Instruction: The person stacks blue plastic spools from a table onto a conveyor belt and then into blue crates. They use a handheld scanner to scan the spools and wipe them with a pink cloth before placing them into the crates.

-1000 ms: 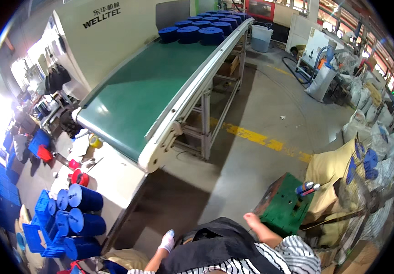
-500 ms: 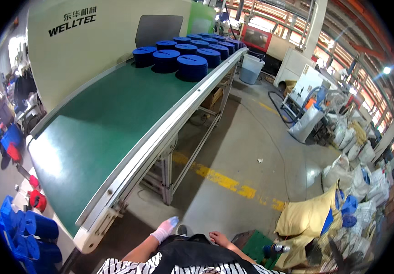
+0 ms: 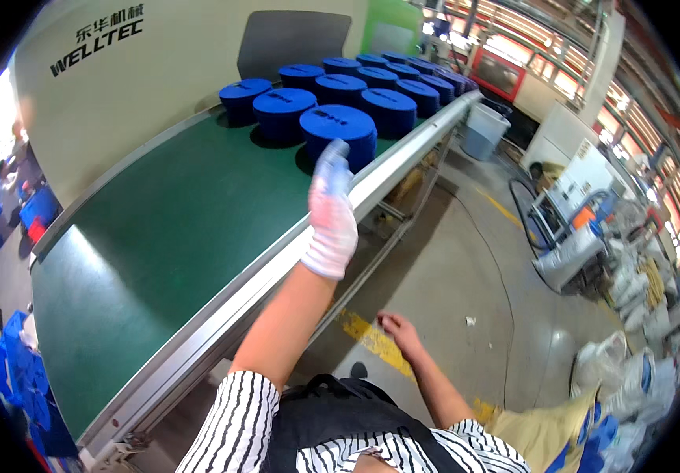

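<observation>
In the head view, the left hand (image 3: 330, 213), in a white glove, stretches out over the edge of the green conveyor belt (image 3: 159, 236), fingers extended and its grip open, empty. Its fingertips lie just before the nearest blue round lid (image 3: 338, 130); whether they touch it cannot be told. More blue lids (image 3: 371, 87) crowd the belt behind it. The bare right hand (image 3: 399, 331) hangs low above the concrete floor (image 3: 466, 268), its grip loosely open, empty.
</observation>
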The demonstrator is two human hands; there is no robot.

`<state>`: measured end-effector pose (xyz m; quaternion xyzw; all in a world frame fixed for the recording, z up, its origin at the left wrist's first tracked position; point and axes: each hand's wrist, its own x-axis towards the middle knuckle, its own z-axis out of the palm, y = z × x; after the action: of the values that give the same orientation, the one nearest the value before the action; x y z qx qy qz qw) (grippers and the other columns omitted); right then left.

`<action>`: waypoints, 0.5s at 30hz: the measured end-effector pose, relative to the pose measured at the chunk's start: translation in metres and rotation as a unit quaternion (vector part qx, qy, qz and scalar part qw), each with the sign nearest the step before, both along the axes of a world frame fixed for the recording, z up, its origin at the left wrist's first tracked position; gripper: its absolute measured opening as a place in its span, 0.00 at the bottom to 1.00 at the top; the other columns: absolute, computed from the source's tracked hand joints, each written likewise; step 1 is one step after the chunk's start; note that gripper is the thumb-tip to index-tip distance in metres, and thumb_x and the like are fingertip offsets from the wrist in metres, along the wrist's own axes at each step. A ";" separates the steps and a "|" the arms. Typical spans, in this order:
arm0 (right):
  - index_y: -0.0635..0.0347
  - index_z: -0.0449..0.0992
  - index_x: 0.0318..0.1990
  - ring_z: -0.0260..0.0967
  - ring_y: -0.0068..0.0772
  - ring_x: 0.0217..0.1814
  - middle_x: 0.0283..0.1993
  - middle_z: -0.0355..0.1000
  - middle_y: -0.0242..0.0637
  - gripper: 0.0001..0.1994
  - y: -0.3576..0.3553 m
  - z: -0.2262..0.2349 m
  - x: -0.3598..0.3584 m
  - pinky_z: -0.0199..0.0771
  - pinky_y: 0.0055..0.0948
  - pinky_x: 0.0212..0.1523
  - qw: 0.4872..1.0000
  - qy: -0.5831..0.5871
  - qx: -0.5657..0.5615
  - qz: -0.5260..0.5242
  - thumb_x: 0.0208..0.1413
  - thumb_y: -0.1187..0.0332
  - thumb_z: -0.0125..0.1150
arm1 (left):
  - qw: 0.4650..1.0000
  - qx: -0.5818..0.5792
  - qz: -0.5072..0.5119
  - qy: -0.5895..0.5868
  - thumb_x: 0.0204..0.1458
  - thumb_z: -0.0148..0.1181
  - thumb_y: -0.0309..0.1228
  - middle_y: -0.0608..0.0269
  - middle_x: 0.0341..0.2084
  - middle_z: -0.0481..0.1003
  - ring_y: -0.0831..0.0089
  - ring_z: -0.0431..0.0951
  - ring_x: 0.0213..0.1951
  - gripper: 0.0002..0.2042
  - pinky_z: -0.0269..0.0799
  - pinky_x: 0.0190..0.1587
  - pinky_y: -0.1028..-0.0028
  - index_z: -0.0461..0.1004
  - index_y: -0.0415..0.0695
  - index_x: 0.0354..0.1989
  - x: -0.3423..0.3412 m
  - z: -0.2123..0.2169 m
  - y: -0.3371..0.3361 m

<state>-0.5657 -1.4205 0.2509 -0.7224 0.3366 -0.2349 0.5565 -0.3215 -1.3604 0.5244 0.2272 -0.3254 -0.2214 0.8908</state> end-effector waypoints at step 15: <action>0.49 0.49 0.72 0.37 0.42 0.77 0.76 0.45 0.41 0.42 -0.256 0.274 0.308 0.34 0.49 0.72 0.979 0.015 0.115 0.166 0.57 0.32 0.42 | 0.903 0.366 0.126 0.185 0.59 0.41 0.60 0.63 0.68 0.57 0.62 0.58 0.66 0.35 0.50 0.66 0.63 0.53 0.51 0.70 0.165 -0.041 -0.106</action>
<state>-0.2572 -1.6764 0.5253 -0.7028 0.2452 -0.0882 0.6619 -0.1568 -1.4664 0.4836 0.5315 -0.0192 -0.2490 0.8094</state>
